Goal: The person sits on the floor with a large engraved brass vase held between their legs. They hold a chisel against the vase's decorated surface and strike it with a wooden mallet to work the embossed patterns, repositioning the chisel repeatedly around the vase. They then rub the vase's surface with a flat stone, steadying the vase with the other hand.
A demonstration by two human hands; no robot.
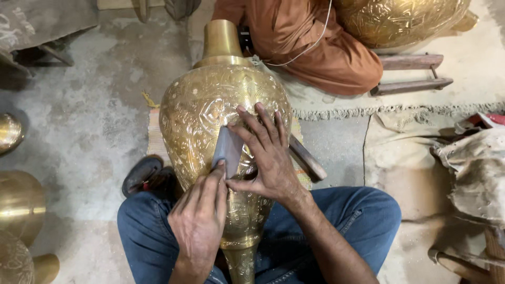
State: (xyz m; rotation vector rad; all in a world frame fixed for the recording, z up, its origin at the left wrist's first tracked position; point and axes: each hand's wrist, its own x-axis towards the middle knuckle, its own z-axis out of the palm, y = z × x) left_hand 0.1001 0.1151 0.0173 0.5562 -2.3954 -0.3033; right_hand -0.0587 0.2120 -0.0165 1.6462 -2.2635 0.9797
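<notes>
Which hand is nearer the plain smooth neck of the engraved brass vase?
Right. The right hand lies spread on the vase's belly, closer to the neck; the left hand sits lower, pinching the grey sheet.

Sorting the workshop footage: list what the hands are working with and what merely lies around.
In use: engraved golden brass vase; grey flat paper piece; left hand; right hand.
Lying about: dark shoe; wooden stick; plain brass vessels; crumpled cloth.
</notes>
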